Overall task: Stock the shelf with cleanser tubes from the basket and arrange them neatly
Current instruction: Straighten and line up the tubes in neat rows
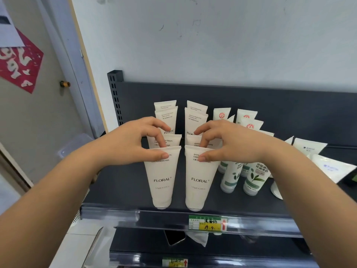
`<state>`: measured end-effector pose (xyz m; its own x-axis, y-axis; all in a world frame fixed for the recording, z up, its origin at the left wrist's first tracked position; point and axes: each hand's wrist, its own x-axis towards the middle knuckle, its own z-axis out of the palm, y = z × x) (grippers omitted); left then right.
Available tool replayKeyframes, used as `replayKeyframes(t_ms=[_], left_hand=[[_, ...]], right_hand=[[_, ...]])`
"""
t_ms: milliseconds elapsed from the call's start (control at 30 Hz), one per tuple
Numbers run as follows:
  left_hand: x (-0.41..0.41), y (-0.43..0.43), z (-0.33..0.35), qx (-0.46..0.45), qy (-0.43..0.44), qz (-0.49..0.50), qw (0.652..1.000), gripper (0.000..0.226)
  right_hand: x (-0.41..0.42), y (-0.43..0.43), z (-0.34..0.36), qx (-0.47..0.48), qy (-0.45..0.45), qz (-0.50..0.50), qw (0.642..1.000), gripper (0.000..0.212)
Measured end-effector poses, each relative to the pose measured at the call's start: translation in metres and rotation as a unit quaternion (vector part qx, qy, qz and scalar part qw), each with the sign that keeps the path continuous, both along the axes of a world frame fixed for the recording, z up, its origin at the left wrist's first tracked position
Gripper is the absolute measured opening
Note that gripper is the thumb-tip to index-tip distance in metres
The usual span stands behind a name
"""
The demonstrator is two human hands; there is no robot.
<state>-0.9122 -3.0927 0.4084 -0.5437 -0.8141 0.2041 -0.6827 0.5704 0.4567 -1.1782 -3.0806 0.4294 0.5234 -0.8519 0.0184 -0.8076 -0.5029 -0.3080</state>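
Two rows of white FLORAL cleanser tubes stand cap-down on the dark shelf (119, 190), running front to back. My left hand (133, 140) pinches the top edge of the front left tube (161, 178), thumb in front, fingers behind. In the same way my right hand (229, 141) pinches the top of the front right tube (198, 180). Several more FLORAL tubes (166, 115) stand behind these two. No basket is in view.
Right of the rows stand white-and-green tubes (253, 178) and tubes with red seals (247, 115). Flat white pouches (332, 169) lie at the far right. A price tag (205, 223) sits on the shelf's front rail. A phone (174, 236) lies on the lower shelf.
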Motion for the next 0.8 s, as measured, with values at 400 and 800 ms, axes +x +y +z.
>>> replayKeyframes(t_ms=[400,800], left_hand=[[0.000,0.000,-0.004,0.026,0.038,-0.001,0.999,0.011],[0.001,-0.001,-0.006,0.035,0.045,-0.003,0.998,0.011]], right_hand=[[0.002,-0.002,0.009,0.027,0.001,-0.013,1.000,0.017],[0.005,-0.005,0.014,0.039,0.033,-0.018,0.999,0.019]])
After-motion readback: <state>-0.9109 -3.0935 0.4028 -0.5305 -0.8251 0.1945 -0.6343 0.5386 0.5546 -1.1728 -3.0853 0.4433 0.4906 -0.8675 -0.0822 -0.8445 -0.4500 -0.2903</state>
